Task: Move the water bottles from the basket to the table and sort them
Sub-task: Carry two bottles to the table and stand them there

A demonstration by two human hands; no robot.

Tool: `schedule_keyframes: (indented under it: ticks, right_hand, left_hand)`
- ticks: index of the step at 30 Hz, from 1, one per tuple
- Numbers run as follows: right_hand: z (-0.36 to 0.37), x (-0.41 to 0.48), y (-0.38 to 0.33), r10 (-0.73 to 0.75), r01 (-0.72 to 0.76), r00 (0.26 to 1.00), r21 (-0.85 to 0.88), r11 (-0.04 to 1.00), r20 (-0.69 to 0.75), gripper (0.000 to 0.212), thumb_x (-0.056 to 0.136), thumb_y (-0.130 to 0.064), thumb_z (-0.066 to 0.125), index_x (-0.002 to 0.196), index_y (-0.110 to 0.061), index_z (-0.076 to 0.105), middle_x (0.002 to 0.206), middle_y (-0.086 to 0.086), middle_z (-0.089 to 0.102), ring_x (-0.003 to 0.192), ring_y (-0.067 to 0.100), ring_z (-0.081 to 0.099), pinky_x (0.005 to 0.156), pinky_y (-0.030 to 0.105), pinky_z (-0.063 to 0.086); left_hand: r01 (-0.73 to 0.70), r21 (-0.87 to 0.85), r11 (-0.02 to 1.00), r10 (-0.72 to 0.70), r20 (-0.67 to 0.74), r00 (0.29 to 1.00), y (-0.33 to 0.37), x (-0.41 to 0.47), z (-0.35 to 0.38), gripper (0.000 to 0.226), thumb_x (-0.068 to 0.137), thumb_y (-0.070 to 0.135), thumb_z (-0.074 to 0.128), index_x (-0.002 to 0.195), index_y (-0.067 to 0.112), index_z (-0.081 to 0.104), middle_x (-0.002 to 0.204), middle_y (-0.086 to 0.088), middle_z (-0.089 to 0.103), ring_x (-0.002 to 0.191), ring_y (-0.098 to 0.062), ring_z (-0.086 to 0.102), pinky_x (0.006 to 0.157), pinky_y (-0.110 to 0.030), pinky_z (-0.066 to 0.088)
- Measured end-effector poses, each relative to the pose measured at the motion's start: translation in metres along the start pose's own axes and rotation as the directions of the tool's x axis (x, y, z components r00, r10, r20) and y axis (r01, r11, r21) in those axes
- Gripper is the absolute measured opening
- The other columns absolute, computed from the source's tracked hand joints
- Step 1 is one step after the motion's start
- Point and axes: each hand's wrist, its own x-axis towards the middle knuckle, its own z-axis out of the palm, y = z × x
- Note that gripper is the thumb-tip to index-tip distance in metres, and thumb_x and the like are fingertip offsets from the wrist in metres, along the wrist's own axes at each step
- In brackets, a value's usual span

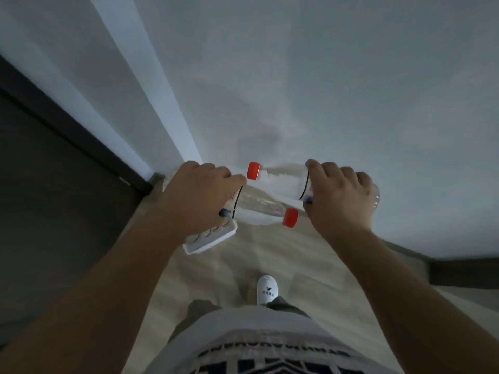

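I hold two clear water bottles with red caps, both lying sideways in front of a pale wall. My left hand (201, 197) grips the body of one bottle (259, 207), whose red cap points right. My right hand (337, 195) grips the other bottle (283, 182), whose red cap points left. The two bottles cross each other between my hands, necks overlapping. Neither the basket nor the table is in view.
A white power strip (213, 238) lies on the light wooden floor (270, 260) below my left hand. A dark door or panel (54, 184) fills the left side. My foot in a white sock (267, 290) stands below.
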Motion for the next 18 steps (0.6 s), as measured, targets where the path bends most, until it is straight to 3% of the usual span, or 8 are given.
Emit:
schedule_keyframes:
  ticks: [10, 18]
  right_hand:
    - [-0.037, -0.038, 0.060, 0.323, -0.330, 0.941, -0.067, 0.941, -0.099, 0.058, 0.062, -0.012, 0.077, 0.117, -0.016, 0.062, 0.087, 0.003, 0.063, 0.076, 0.035, 0.060, 0.079, 0.045, 0.045]
    - [-0.057, -0.087, 0.056, 0.645, -0.653, 0.757, -0.133, 0.746, -0.098, 0.055, 0.071, -0.020, 0.076, 0.123, -0.022, 0.057, 0.098, 0.000, 0.067, 0.087, 0.033, 0.063, 0.085, 0.045, 0.045]
  left_hand:
    - [-0.277, 0.084, 0.957, 0.284, -0.091, 0.954, 0.046, 0.065, -0.046, 0.065, 0.070, 0.027, 0.078, 0.130, 0.035, 0.055, 0.100, 0.009, 0.066, 0.089, -0.019, 0.062, 0.082, -0.039, 0.048]
    - [-0.584, 0.167, 0.794, 0.607, -0.178, 0.774, 0.067, 0.112, -0.048, 0.062, 0.073, 0.023, 0.083, 0.126, 0.037, 0.054, 0.095, 0.012, 0.064, 0.085, -0.016, 0.061, 0.080, -0.037, 0.047]
